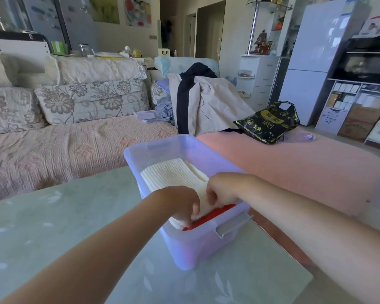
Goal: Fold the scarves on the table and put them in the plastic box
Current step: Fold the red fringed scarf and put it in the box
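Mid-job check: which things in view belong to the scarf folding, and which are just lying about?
Job: plastic box, white scarf inside it, red scarf beneath, left hand and right hand gripping the white scarf, table.
Lying about: black bag, beige coat, floral cushion, fridge.

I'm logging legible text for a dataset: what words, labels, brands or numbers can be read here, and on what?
No text can be read with certainty.
Black plastic bag with yellow print: characters too blurred to read.
Brown cardboard boxes at far right: markings too small to read.
Clear plastic box, white knitted scarf, red scarf: no text seen.
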Available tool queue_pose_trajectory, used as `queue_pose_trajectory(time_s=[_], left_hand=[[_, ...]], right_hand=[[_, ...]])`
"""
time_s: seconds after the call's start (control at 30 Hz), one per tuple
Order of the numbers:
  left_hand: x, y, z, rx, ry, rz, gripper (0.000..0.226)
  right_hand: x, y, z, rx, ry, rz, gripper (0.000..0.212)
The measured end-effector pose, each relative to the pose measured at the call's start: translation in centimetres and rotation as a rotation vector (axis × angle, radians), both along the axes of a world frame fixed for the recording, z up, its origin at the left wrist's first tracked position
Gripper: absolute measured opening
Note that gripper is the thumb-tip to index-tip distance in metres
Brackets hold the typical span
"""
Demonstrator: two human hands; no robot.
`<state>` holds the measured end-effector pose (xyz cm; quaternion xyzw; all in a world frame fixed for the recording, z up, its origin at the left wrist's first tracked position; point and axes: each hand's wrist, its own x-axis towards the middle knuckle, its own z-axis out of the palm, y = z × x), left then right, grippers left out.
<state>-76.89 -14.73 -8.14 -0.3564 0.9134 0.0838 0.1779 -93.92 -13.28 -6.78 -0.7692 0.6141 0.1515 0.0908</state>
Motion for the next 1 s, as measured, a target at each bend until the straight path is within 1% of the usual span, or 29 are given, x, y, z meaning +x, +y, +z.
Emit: queue_pose_trajectory(time_s=[0.03,0.07,0.1,0.13,0.17,0.2,0.27,0.33,0.37,0.43,0.5,0.57,0.63,0.67,0.73,0.8,0.83,0.9,0.93,1.0], left_hand=[[-0.1,0.0,-0.2,-0.066,0.033,-0.003,0.031],[-0.2,0.0,-0.3,-0.108,0.071,-0.01,0.028],[-0.2,0.0,-0.3,-0.111,0.109,-0.016,0.025],[-0.1,0.0,-0.2,-0.08,0.147,-0.015,0.022],[0.0,0.0,0.0,-0.047,0.179,-0.009,0.02],[0.2,-0.1,0.2,-0.032,0.205,0.004,0.021],[0.8,-0.3,0.6,-0.07,0.226,0.033,0.026],[1.4,-0.9,0.6,-0.123,0.179,0.06,0.037],[1.7,-1.1,0.5,-0.111,0.137,0.086,0.044],[2.0,-1.5,0.3,-0.046,0.061,0.135,0.058],[2.1,-1.7,0.2,-0.022,0.021,0.146,0.063],[2.0,-1.6,0.3,-0.024,0.016,0.141,0.062],[2.0,-1.6,0.4,-0.023,0.027,0.139,0.059],[2.0,-1.5,0.3,-0.022,0.032,0.138,0.058],[2.1,-1.5,0.4,-0.03,0.039,0.133,0.058],[2.2,-1.2,0.4,-0.034,0.048,0.122,0.057],[2.2,-1.1,0.5,-0.042,0.057,0.118,0.055],[2.3,-1.1,0.4,-0.071,0.089,0.126,0.05],[2.4,-1.1,0.4,-0.08,0.119,0.146,0.048],[2.6,-1.3,0.3,-0.094,0.188,0.198,0.045]], right_hand=[[0.1,0.2,-0.2,-0.094,0.0,0.025,0.02],[0.2,0.5,-0.3,-0.141,-0.038,0.024,0.014],[0.3,0.7,-0.2,-0.129,-0.104,0.003,0.008],[0.5,0.9,-0.2,-0.054,-0.176,-0.04,0.006],[0.7,1.1,-0.1,0.057,-0.231,-0.081,0.01],[0.8,1.2,0.0,0.161,-0.238,-0.093,0.012],[1.4,1.4,0.2,0.308,-0.189,-0.076,0.024],[2.0,1.4,0.2,0.42,-0.133,-0.062,0.039],[2.3,1.3,0.2,0.475,-0.103,-0.044,0.045],[3.1,1.2,-0.2,0.582,-0.035,0.027,0.051],[3.9,1.3,-0.2,0.626,-0.007,0.068,0.054],[4.6,1.4,0.5,0.593,-0.053,0.038,0.058],[5.1,1.5,1.0,0.587,-0.198,-0.03,0.059],[5.5,1.5,0.9,0.613,-0.232,-0.035,0.056],[6.3,1.6,-0.3,0.61,-0.209,-0.055,0.045],[6.6,1.5,-1.6,0.586,-0.292,-0.203,0.039],[6.6,1.5,-1.5,0.607,-0.341,-0.254,0.035],[5.8,1.2,-0.2,0.629,-0.426,-0.233,0.035],[5.2,1.1,0.9,0.586,-0.511,-0.223,0.033],[3.9,0.6,2.7,0.322,-0.633,-0.254,0.022]])
